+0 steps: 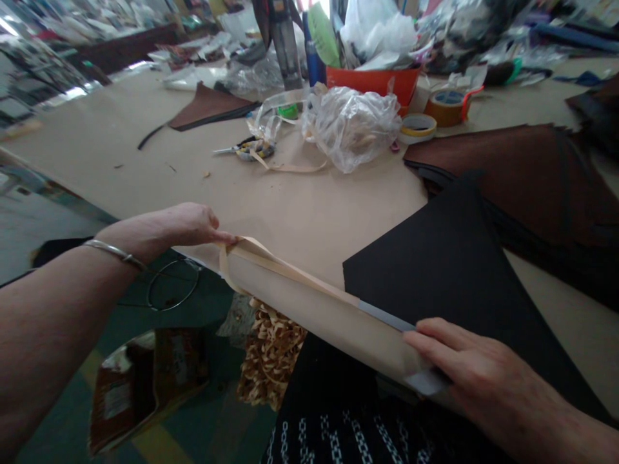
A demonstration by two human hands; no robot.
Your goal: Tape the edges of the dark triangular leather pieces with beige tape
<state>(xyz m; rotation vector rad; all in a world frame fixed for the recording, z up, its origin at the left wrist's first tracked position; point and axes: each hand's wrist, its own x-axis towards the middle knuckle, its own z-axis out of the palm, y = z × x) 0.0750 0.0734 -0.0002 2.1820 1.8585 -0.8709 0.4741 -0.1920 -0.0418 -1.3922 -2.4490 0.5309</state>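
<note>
Seemingly midway: the left hand point(196, 223) is pinching tape point(302, 274), a loop hanging loose; the right hand point(476, 364) is touching a grey strip point(387, 315), grip unclear.

The wide tan worktable point(377, 209) in front of me runs back toward blurred clutter point(120, 22) and a dark reddish-brown ledge point(130, 50) across the room. Down past the table's edge I see dark green floor point(227, 415) with a yellow stripe point(157, 444), and pale light point(8, 27) glares at the upper left.
</note>
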